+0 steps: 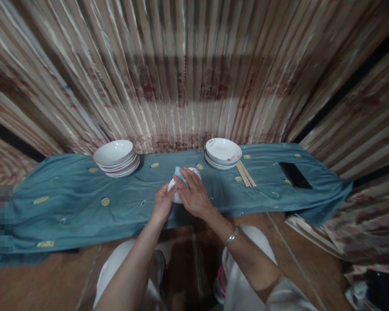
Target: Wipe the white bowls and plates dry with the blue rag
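Above the front part of the table, my left hand [163, 199] grips the near-left side of a small white dish [176, 198] with a patterned rim. Whether it is a bowl or a plate I cannot tell, since my hands cover much of it. My right hand [194, 194] lies over the dish, its fingers closed on a light blue cloth [179, 174] pressed against the white surface. Further back, a stack of white bowls [114, 154] with red rims stands to the left. A stack of white plates [223, 151] with floral marks stands to the right.
Wooden chopsticks [246, 174] lie beside the plate stack. A black phone [294, 176] rests toward the right end of the table, which a teal cloth [123, 220] covers. Striped curtains [181, 77] hang close behind. My knees are below the front edge.
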The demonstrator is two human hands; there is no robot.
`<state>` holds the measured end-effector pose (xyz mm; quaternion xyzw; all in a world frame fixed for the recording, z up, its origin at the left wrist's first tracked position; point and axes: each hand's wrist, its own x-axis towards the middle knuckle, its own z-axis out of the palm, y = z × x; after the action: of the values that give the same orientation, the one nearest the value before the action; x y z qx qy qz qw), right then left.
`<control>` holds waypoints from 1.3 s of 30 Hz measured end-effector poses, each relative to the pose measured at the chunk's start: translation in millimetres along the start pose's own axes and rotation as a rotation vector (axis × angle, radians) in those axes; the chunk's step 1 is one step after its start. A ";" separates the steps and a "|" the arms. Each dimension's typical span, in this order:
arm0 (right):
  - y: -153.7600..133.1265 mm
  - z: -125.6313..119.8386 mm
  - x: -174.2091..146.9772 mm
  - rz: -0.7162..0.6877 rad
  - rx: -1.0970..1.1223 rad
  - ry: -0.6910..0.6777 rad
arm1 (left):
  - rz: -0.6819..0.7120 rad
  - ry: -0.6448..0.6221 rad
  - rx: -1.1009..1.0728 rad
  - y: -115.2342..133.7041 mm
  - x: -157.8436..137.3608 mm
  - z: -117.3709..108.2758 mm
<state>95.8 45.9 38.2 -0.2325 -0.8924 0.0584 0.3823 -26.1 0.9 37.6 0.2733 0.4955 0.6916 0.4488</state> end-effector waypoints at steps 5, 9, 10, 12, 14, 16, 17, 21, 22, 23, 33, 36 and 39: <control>9.2 3.6 2.3 0.079 0.036 0.013 | -0.039 -0.012 -0.032 -0.4 -0.4 0.5; 10.9 4.4 5.2 0.144 0.098 0.052 | -0.062 0.018 -0.057 1.1 -0.5 0.4; 11.9 4.3 5.8 0.165 0.123 0.062 | -0.068 0.021 -0.064 1.2 -0.5 -0.1; 15.1 4.8 6.5 0.217 0.182 0.080 | -0.080 0.023 -0.073 1.3 -0.6 -1.4; 19.4 6.3 6.3 0.272 0.247 0.095 | -0.083 0.024 -0.077 1.3 -1.1 -2.8; 23.9 8.7 5.5 0.325 0.311 0.109 | -0.080 0.029 -0.080 1.7 -1.8 -3.8; 26.0 10.0 4.9 0.351 0.341 0.115 | -0.080 0.030 -0.081 2.0 -2.2 -4.1; 32.1 15.7 2.7 0.450 0.442 0.129 | -0.088 0.030 -0.098 4.2 -3.3 -4.6; 33.2 17.3 2.1 0.468 0.461 0.134 | -0.089 0.035 -0.102 4.7 -3.4 -4.5; 34.4 19.0 1.5 0.482 0.477 0.140 | -0.088 0.041 -0.107 5.2 -3.5 -4.4; 49.8 41.7 -7.3 0.606 0.597 0.223 | -0.097 0.097 -0.151 8.0 -4.4 -3.5; 53.5 48.7 -9.9 0.650 0.620 0.229 | -0.095 0.109 -0.160 7.8 -4.0 -4.3; 56.0 56.1 -12.7 0.703 0.641 0.238 | -0.092 0.128 -0.180 7.1 -3.5 -4.9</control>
<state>84.4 93.7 -25.2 -0.3956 -0.6469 0.4286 0.4912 -31.1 -5.1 42.7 0.1643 0.4712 0.7280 0.4701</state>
